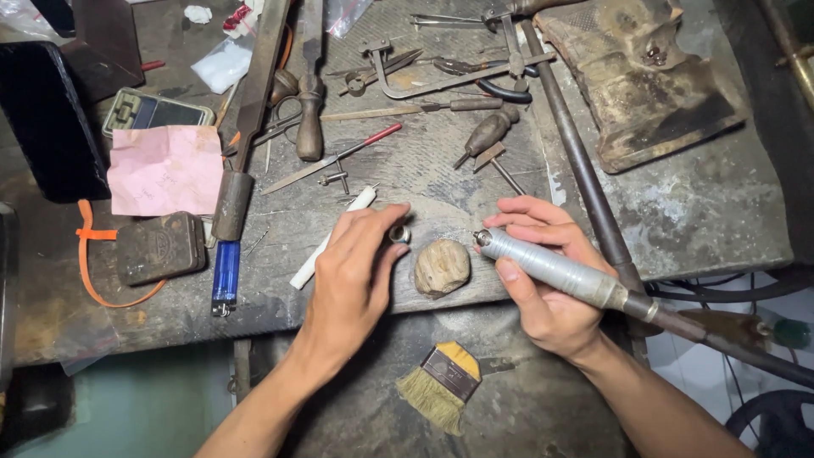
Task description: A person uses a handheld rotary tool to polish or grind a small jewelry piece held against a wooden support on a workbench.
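While I watch from the head view, my left hand [352, 271] pinches a small metal ring [398, 233] beside the rounded wooden block [441, 267] on the workbench [475, 161]; my right hand [547, 288] grips the silver rotary handpiece [551, 267], its tip near the ring.

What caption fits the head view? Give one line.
Left hand pinches a small silver metal ring while right hand holds a grey ribbed rotary handpiece above a cluttered workbench.

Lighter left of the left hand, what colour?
Blue lighter, silver metal end; head view shows it.
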